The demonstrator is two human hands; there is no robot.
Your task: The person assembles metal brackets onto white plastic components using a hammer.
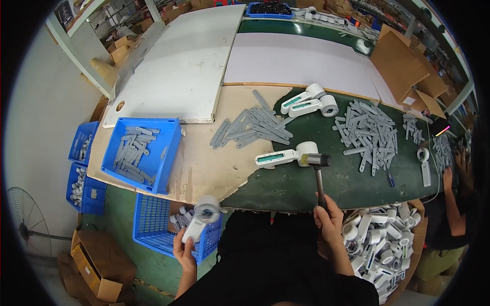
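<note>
My left hand is closed round the handle of a white handheld device with a round head, held over the blue crate below the table edge. In my right hand is a hammer with a dark head, gripped by its handle. The hammer head overlaps the round end of another white device on the table; whether they touch I cannot tell. That device's handle shows a green inset. Behind it lie two similar devices. Grey flat strips are heaped to their left, and a larger pile of strips is at the right.
A blue tray of grey strips sits at the table's left. Below are a blue crate and a cardboard box full of white devices. At far right are another person's hands. A fan stands at left.
</note>
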